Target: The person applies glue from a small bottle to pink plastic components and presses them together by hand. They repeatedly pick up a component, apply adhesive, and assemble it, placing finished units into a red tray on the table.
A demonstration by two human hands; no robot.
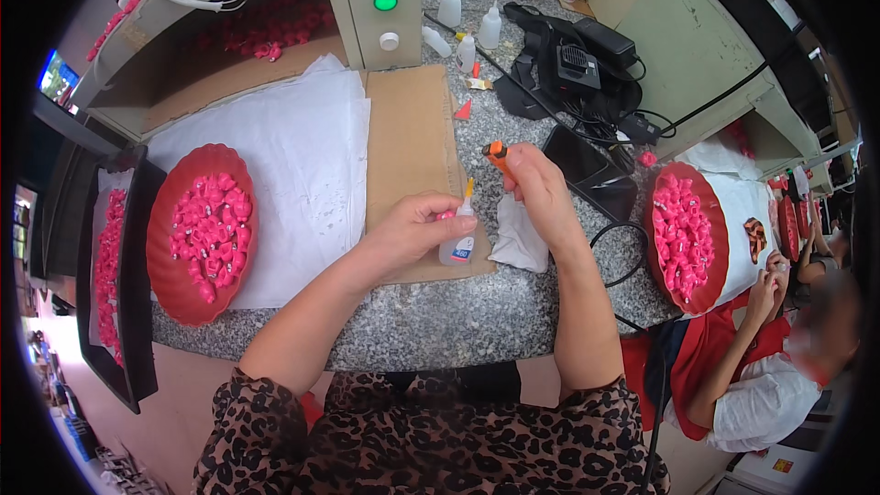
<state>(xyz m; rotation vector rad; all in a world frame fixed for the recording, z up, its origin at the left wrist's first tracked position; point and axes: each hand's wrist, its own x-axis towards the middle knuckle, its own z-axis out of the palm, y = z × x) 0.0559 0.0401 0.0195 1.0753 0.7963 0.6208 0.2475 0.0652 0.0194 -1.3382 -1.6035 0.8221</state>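
My left hand (412, 231) is closed around a small glue bottle (456, 251) with a yellow nozzle, held upright over the cardboard's near edge. A bit of pink shows between its fingers, too small to name. To the right, my right hand (543, 191) grips an orange tool with a black end (498, 156); most of it is hidden by the fingers, and its kind is unclear. The tool's black end points up and left, apart from the bottle. A crumpled white cloth (521, 240) lies on the granite bench just below the right hand.
Red scalloped trays of small pink figures stand left (170, 261) and right (662, 183). White paper (316, 165) and cardboard (408, 119) cover the bench. Further back are white squeeze bottles (489, 29) and a black device with cables (576, 69). A co-worker (765, 385) sits at right.
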